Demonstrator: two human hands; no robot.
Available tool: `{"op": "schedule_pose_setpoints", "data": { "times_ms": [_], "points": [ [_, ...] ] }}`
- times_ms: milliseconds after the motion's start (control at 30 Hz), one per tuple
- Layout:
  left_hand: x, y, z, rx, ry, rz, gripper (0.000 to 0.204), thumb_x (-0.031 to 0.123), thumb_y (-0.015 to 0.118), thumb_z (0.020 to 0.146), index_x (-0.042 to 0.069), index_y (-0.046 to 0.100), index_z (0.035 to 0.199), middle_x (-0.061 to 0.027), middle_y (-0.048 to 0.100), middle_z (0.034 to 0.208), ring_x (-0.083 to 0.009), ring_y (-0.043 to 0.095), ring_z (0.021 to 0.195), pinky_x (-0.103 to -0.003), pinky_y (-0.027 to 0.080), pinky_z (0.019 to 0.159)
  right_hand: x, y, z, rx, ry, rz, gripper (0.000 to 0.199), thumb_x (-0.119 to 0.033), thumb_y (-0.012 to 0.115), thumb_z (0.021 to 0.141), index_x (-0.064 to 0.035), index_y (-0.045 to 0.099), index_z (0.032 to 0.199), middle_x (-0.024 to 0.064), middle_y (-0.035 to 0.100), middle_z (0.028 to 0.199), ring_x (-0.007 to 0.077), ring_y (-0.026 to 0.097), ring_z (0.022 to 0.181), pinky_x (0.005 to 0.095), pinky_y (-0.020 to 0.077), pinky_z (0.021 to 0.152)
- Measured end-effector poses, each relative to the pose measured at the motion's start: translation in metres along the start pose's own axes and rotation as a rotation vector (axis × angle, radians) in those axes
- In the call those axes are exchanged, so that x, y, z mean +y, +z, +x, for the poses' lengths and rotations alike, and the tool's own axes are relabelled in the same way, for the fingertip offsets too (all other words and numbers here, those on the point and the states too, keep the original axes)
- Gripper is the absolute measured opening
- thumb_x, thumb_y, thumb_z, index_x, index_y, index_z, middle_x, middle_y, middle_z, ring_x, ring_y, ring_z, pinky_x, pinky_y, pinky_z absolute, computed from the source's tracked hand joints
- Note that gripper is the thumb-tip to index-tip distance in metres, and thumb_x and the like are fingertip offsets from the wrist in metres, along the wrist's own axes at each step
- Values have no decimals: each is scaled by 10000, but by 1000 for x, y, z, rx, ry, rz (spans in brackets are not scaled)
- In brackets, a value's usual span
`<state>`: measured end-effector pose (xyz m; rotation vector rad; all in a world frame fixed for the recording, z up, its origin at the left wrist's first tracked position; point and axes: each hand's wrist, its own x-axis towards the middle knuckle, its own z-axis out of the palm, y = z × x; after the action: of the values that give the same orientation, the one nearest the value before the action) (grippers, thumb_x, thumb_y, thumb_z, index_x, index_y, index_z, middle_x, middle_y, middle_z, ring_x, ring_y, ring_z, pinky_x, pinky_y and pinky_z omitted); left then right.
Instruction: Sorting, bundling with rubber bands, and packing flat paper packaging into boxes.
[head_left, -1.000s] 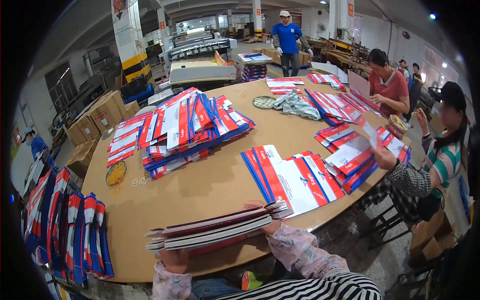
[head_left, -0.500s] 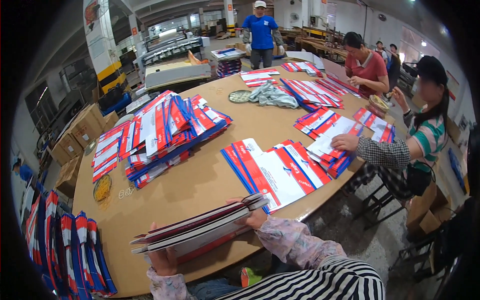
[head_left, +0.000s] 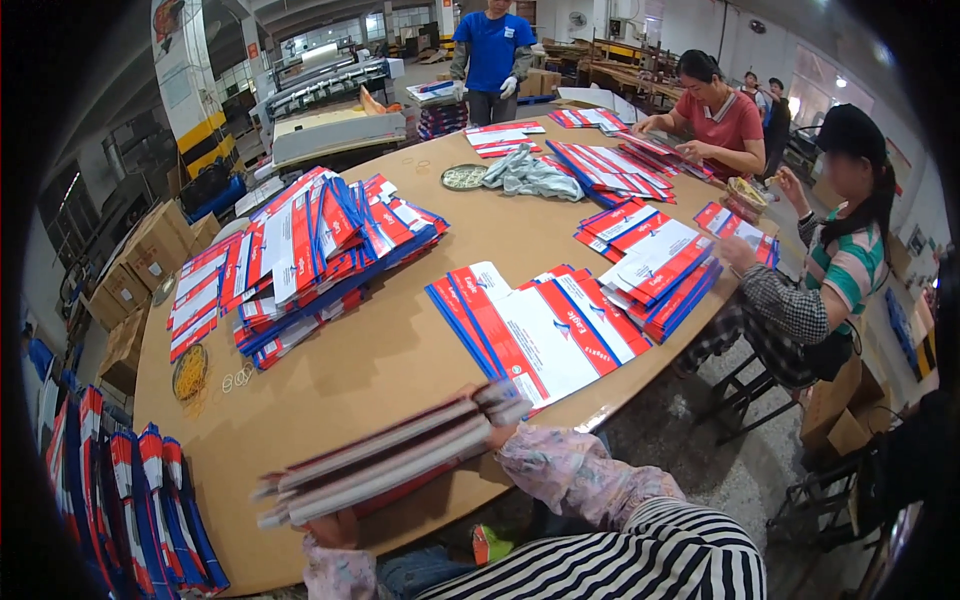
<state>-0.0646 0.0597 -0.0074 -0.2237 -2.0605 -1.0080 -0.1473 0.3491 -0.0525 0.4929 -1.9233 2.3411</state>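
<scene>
A thick stack of flat red, white and blue paper bags (head_left: 390, 455) is held edge-on over the near edge of the brown table (head_left: 340, 380). My left hand (head_left: 330, 527) grips its lower left end from below. My right hand (head_left: 500, 432) holds its upper right end; most of that hand is hidden behind the stack. Just beyond lies a fanned row of the same flat bags (head_left: 545, 330).
A large heap of flat bags (head_left: 310, 250) covers the table's left. Rubber bands (head_left: 190, 370) lie at its left edge. More bags stand upright at my lower left (head_left: 130, 500). Three people work at the far right side, by smaller stacks (head_left: 660, 265). Cardboard boxes (head_left: 150, 250) stand left.
The view has shifted, with the table contents sliding rightward in frame. The held stack has tilted a little and stays in both hands. The seated person in stripes moved a hand on their stack.
</scene>
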Motion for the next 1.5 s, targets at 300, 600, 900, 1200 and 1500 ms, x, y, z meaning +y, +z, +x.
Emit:
{"op": "schedule_pose_setpoints", "data": {
  "times_ms": [300, 600, 900, 1200, 1500],
  "points": [
    [17, -5, 106, -391, -368, 8, 270, 206, 605, 874, -64, 594, 871, -136, 592, 688, -201, 565, 667, -357, 443, 623, -122, 15, 59, 13, 498, -412, 600, -488, 649, 786, 47, 630, 1057, 188, 677, 946, 263, 670, 834, 319, 507, 774],
    [-160, 26, 34, -719, -878, -25, 305, 210, 582, 900, -39, 620, 1072, -106, 665, 966, -182, 623, 811, -307, 480, 732, -39, 22, 70, -123, 567, -821, 599, -486, 619, 765, 45, 640, 1041, 260, 633, 1026, 381, 617, 966, 416, 465, 877],
    [-81, 24, 53, -748, -1120, -111, 320, 229, 599, 892, -15, 615, 1099, -93, 664, 966, -188, 620, 816, -306, 468, 757, -81, -45, 96, 270, -50, -1129, 525, -461, 605, 824, -41, 582, 1138, 183, 621, 1070, 311, 581, 1030, 410, 446, 888],
    [-83, 15, 49, -759, -1206, -222, 313, 205, 605, 893, -21, 606, 1109, -80, 643, 1044, -169, 597, 899, -316, 451, 817, -75, -188, 98, 419, 332, -1830, 785, -513, 687, 721, -186, 382, 1366, 97, 292, 1456, 287, 183, 1382, 649, 175, 1033],
    [-53, 22, 58, -715, -1157, -291, 285, 181, 590, 901, -18, 613, 1103, -79, 653, 1026, -170, 601, 905, -296, 443, 837, -132, -251, 6, 496, 789, -2021, 928, -487, 726, 702, -291, 214, 1450, 3, 156, 1526, 304, 91, 1408, 741, 99, 1000]
  ]
}}
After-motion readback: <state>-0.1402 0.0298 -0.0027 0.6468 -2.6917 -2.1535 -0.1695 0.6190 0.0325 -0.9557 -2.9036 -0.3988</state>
